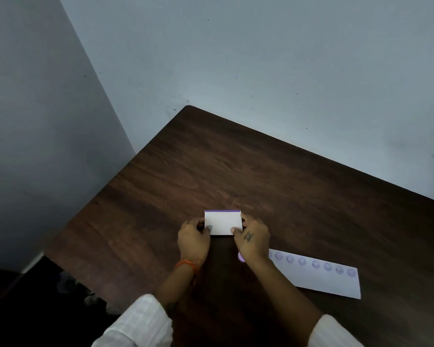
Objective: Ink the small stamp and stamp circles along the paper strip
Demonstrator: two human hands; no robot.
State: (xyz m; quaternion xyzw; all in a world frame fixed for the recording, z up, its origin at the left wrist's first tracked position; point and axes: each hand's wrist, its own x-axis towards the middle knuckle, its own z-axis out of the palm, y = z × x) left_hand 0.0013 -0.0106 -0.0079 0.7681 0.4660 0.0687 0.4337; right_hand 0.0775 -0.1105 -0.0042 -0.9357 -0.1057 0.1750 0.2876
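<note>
Both hands are on the ink pad (223,222), a white box with a purple strip along its far edge, sitting on the dark table (261,176). The left hand (193,237) pinches its left end, thumb on the lid, fingers curled round the side. The right hand (252,239) clamps the right end the same way. Whether the lid is closed, I can't tell. Just under the right wrist peeks a bit of purple, likely the stamp (241,257), mostly hidden. The paper strip (321,276) lies to the right, a row of purple circles on it, its near end covered by the forearm.
</note>
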